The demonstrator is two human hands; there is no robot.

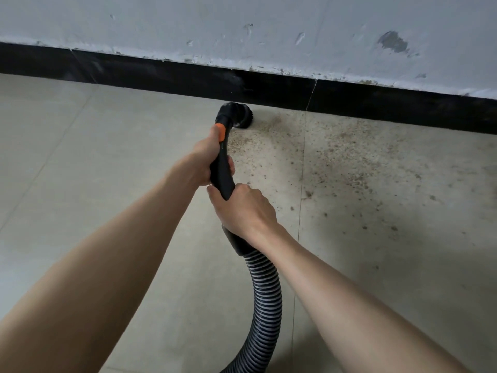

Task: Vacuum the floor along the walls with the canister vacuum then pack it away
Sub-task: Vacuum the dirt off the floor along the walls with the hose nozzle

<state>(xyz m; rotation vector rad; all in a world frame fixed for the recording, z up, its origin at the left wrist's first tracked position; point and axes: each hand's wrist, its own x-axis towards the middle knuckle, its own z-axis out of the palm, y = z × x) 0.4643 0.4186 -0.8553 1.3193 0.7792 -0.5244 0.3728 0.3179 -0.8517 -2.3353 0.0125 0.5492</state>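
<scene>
Here both hands point(204, 160) grip handle point(222, 170); gritty tile floor point(376, 170), black skirting point(161, 74).

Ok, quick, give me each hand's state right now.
Left hand: grips the vacuum handle, just below its orange button.
Right hand: grips the handle's lower end, above the ribbed hose.
</scene>
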